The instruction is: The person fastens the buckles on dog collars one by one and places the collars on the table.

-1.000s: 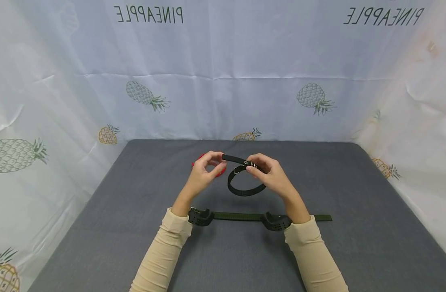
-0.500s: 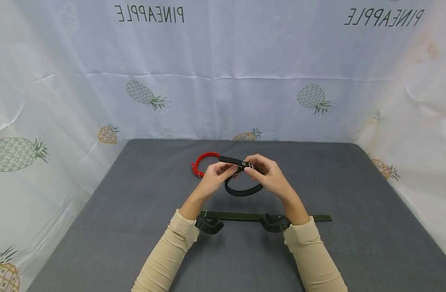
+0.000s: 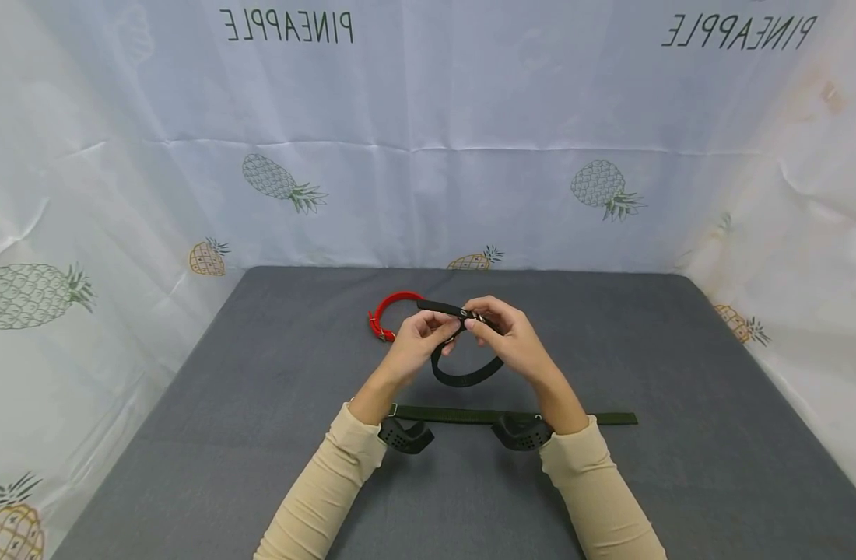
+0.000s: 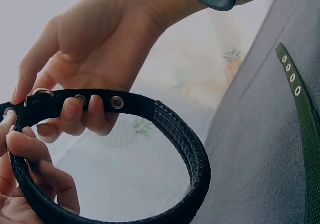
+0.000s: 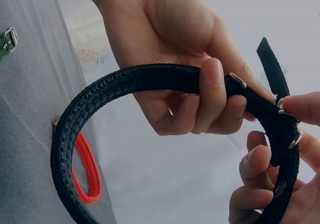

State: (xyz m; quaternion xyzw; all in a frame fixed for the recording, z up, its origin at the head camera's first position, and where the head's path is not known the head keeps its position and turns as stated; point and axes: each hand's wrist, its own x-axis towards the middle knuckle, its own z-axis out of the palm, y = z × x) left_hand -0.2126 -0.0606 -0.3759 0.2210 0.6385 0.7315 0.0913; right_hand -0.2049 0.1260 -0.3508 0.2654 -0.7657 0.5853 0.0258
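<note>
Hands (image 3: pixel 415 344) (image 3: pixel 506 333) grip apparent collar (image 5: pixel 165 78); mirrored "PINEAPPLE" (image 3: pixel 288 26) behind.

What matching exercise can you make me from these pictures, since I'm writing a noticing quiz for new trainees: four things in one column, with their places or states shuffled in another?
Things:
1. Black collar
2. Red collar
3. Green strap
4. Pineapple curtain

Places or states:
A. Stretched out straight on the table
B. Hanging behind the table
C. Held by the left hand and right hand
D. Looped on the table, partly hidden by the left hand in the head view

Right pairs: 1-C, 2-D, 3-A, 4-B
</note>
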